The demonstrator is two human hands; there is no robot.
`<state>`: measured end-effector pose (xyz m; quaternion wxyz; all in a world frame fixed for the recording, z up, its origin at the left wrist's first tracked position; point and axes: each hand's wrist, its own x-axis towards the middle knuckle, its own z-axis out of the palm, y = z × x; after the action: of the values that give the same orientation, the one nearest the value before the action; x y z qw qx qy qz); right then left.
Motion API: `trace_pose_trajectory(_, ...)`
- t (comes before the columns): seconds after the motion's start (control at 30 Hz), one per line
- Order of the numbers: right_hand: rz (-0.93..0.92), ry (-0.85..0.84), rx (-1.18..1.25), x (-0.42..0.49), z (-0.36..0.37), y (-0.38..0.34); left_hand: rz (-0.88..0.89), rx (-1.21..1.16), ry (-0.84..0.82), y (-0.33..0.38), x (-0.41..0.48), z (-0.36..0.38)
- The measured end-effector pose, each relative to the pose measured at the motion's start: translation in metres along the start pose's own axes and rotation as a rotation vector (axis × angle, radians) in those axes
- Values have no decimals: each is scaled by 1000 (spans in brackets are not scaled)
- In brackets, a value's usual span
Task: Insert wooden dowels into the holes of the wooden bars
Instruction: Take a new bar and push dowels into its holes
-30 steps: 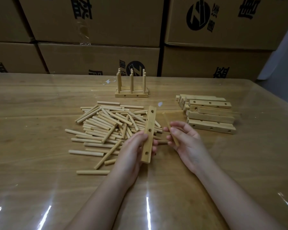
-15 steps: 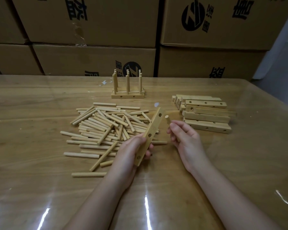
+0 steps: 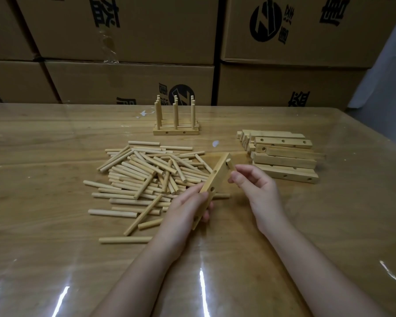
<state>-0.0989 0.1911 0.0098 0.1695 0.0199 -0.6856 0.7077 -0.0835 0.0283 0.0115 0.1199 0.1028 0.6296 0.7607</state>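
Gripping a bar (image 3: 215,179) by its lower end, the left hand (image 3: 185,209) holds it tilted above the surface (image 3: 44,202), holes facing right. The right hand (image 3: 258,191) pinches a dowel (image 3: 231,164), its tip at the bar's top hole. Loose dowels (image 3: 142,177) lie piled just left, stacked bars (image 3: 284,156) to the right, and an assembled rack (image 3: 176,131) beyond, before cardboard boxes (image 3: 128,81).

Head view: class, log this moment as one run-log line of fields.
left hand: grips wooden bar, tilted | right hand: pinches dowel at bar's far-end hole | seated: cannot tell | loose dowels: piled left
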Motion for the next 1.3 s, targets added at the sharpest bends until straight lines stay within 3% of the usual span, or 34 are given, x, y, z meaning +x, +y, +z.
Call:
trace_pose_trajectory(0.3, -98, 21, -162, 1, -3, 2, 8, 60, 32, -4, 0, 0)
trace_pose_trajectory(0.47, -151, 114, -452, -1, -2, 0, 69, 80, -7, -9, 2, -1)
trace_pose_trajectory(0.9, -399, 256, -904, -7, -1, -3, 99, 271, 38, -18, 3, 1)
trace_pose_trajectory(1.3, -479, 259, -1076, -7, -4, -8, 105, 428, 70, -19, 2, 4)
